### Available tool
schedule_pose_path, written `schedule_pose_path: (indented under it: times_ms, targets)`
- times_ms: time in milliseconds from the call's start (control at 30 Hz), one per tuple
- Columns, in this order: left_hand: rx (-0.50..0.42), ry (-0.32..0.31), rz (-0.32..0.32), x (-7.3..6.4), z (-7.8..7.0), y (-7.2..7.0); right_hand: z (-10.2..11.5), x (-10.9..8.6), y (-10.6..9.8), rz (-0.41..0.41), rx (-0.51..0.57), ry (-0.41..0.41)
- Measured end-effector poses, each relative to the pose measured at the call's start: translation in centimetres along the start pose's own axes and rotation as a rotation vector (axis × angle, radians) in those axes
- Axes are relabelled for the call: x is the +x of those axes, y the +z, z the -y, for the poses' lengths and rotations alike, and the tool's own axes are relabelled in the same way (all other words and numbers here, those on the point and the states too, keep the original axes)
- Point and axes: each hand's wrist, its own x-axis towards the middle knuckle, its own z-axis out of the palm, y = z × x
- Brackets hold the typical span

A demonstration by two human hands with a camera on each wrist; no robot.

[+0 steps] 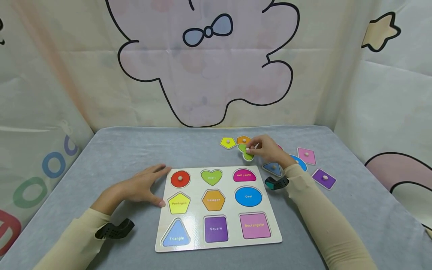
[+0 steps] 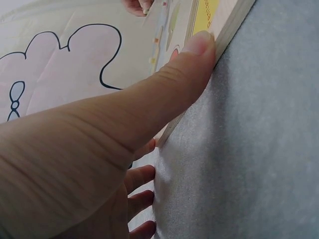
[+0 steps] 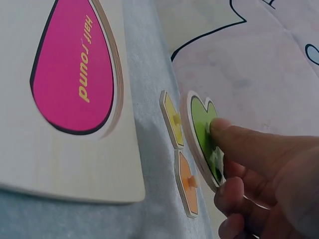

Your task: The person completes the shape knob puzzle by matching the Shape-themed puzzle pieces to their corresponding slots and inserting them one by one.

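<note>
My right hand [image 1: 264,149] pinches a green heart puzzle piece [image 3: 203,132] by its knob, above the table beyond the board's far edge. The white shape board [image 1: 195,221] lies flat, with labelled recesses such as Heart, Oval and Square. In its far left recess sits a red circle piece [image 1: 175,182] with a knob. My left hand [image 1: 140,185] rests at the board's left edge, its thumb [image 2: 199,45] touching the rim and its fingers extended. Just behind the heart lie a yellow pentagon piece [image 3: 173,119] and an orange hexagon piece [image 3: 186,186].
Right of the board are a blue triangle piece [image 1: 272,168], a blue oval piece [image 1: 299,162], a pink rectangle piece [image 1: 306,155] and a purple square piece [image 1: 324,179]. A further piece is mostly hidden behind my right hand. A printed curtain [image 1: 314,75] stands behind the cloth-covered table [image 1: 135,146].
</note>
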Motion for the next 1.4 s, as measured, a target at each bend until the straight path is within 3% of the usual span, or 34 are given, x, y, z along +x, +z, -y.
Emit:
schedule_pose_path:
  times_ms: [433,867,1400]
  targets:
    - [0.004,0.006,-0.003,0.0,0.0,0.0,0.8,-0.2,0.4,0.051,0.060,-0.002]
    - [-0.004,0.002,0.007,-0.1,-0.1,0.0,1.8,-0.2,1.9,0.002,0.103,-0.063]
    - [-0.008,0.007,0.005,-0.2,-0.2,-0.1,3.4,-0.3,3.3,-0.024,0.095,-0.068]
